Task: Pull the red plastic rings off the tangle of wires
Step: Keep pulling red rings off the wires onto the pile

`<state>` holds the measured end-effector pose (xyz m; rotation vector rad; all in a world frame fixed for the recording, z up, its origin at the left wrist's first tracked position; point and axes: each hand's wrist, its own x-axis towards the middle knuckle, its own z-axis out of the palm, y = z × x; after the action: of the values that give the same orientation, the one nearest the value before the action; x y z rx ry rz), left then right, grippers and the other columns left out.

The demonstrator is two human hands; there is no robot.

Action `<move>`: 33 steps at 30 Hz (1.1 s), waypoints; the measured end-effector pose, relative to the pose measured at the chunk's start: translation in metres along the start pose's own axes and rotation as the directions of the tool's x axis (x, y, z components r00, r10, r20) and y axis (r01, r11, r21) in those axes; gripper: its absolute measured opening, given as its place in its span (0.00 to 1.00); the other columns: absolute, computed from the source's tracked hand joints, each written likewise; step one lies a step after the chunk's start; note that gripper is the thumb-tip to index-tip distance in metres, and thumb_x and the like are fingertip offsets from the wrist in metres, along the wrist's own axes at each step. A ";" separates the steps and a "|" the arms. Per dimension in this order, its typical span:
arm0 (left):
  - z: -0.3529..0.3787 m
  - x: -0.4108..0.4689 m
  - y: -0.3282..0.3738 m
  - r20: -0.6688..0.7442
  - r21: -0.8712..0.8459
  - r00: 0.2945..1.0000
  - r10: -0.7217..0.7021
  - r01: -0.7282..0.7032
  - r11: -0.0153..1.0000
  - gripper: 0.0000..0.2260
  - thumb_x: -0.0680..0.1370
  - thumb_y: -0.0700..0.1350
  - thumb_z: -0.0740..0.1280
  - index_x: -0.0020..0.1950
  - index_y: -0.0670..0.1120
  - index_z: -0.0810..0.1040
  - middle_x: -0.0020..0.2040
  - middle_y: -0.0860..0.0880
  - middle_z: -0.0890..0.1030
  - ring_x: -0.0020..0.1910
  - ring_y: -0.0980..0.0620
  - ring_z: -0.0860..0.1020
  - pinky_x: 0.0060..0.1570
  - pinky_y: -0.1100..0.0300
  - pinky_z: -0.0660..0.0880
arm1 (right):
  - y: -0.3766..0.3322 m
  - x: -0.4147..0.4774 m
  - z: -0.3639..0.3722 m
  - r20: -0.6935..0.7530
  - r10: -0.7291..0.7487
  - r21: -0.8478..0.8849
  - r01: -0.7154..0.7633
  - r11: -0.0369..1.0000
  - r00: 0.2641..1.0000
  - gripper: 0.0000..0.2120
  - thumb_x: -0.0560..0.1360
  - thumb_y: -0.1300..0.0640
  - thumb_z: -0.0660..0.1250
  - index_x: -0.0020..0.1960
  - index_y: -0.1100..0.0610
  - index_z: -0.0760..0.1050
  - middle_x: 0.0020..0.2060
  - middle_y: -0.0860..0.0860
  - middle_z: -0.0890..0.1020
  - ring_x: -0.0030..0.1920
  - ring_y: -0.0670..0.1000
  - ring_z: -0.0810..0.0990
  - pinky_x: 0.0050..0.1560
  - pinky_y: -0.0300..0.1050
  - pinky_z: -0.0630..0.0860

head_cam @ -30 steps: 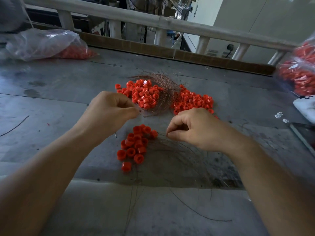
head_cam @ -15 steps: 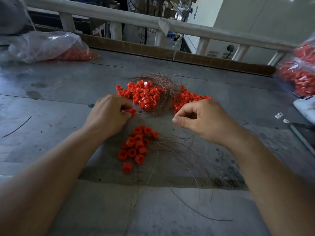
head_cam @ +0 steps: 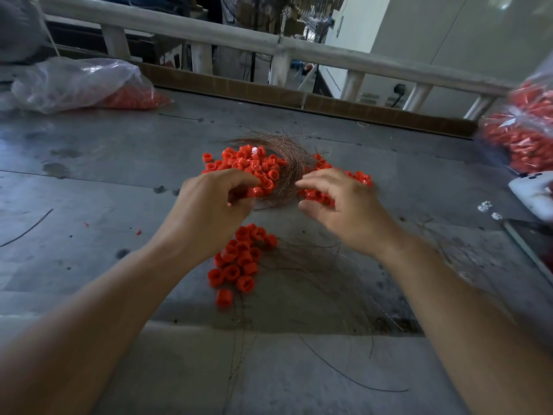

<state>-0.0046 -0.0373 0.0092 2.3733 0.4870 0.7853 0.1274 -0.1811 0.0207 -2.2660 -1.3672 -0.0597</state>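
A tangle of thin copper wires [head_cam: 287, 163] lies mid-table with many red plastic rings [head_cam: 251, 163] caught in it. My left hand [head_cam: 209, 211] is at its near left edge and pinches a red ring [head_cam: 254, 193] between thumb and fingers. My right hand [head_cam: 344, 208] hovers at the tangle's near right edge, fingers spread and loosely bent, holding nothing I can see. More red rings [head_cam: 359, 178] lie behind that hand. A small pile of loose red rings [head_cam: 239, 262] sits nearer to me, beside stray bare wires [head_cam: 314, 265].
A clear bag of red rings [head_cam: 77, 85] lies far left, another bag of red parts [head_cam: 526, 130] at the right edge. A white device [head_cam: 532, 193] and small white bits [head_cam: 484, 206] sit at the right. A railing [head_cam: 269, 43] runs behind the metal table [head_cam: 89, 175].
Both hands have moved forward from the near pile to the tangle. The right hand, earlier closed in a pinch, has opened its fingers. The left hand still pinches a ring.
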 end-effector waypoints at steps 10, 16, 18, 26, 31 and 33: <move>-0.002 -0.002 0.003 0.019 -0.022 1.000 0.022 -0.021 1.000 0.11 0.73 0.40 0.70 0.54 0.48 0.81 0.37 0.67 0.70 0.36 0.69 0.71 0.39 0.85 0.63 | 0.010 0.007 0.022 0.216 -0.049 -0.128 0.078 0.989 0.975 0.27 0.77 0.44 0.56 0.71 0.56 0.61 0.72 0.48 0.61 0.73 0.44 0.52 0.70 0.42 0.47; -0.003 -0.002 0.004 0.028 -0.080 1.000 -0.009 0.011 0.997 0.12 0.73 0.38 0.69 0.54 0.51 0.81 0.38 0.66 0.73 0.38 0.67 0.74 0.39 0.82 0.68 | -0.001 0.002 0.010 -0.247 -0.190 0.042 0.206 0.978 0.950 0.13 0.74 0.57 0.65 0.55 0.63 0.78 0.54 0.57 0.80 0.59 0.52 0.76 0.62 0.44 0.66; -0.005 -0.003 0.006 0.043 -0.119 0.999 0.000 0.005 0.993 0.12 0.73 0.38 0.69 0.50 0.55 0.81 0.38 0.64 0.75 0.38 0.64 0.76 0.43 0.74 0.72 | -0.007 -0.001 0.006 -0.351 -0.280 0.027 0.308 0.951 0.894 0.10 0.72 0.60 0.66 0.49 0.64 0.81 0.47 0.57 0.83 0.51 0.51 0.79 0.56 0.45 0.73; -0.007 -0.006 0.015 0.102 -0.333 0.994 -0.046 0.078 0.940 0.03 0.67 0.52 0.70 0.34 0.56 0.80 0.32 0.53 0.81 0.33 0.53 0.78 0.38 0.57 0.76 | -0.023 -0.009 0.012 -0.224 -0.519 -0.130 0.502 0.855 0.825 0.12 0.71 0.57 0.64 0.46 0.65 0.81 0.44 0.57 0.83 0.47 0.56 0.82 0.54 0.47 0.74; -0.005 -0.007 0.013 0.105 -0.323 0.992 -0.066 0.096 0.941 0.04 0.69 0.50 0.69 0.34 0.55 0.80 0.31 0.52 0.81 0.33 0.51 0.79 0.36 0.56 0.76 | -0.024 -0.011 0.010 -0.208 -0.527 -0.119 0.514 0.850 0.824 0.12 0.71 0.57 0.64 0.45 0.65 0.81 0.44 0.57 0.83 0.47 0.56 0.82 0.52 0.49 0.76; -0.005 -0.007 0.013 0.103 -0.332 0.992 -0.077 0.107 0.937 0.04 0.68 0.51 0.69 0.34 0.54 0.80 0.32 0.51 0.81 0.33 0.50 0.79 0.35 0.55 0.76 | -0.023 -0.011 0.011 -0.211 -0.544 -0.129 0.528 0.839 0.812 0.12 0.71 0.58 0.65 0.45 0.65 0.81 0.43 0.57 0.83 0.46 0.56 0.82 0.51 0.50 0.77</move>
<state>-0.0115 -0.0484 0.0179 2.0417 0.3894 0.6594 0.1000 -0.1764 0.0166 -1.7708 -1.8416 -0.5581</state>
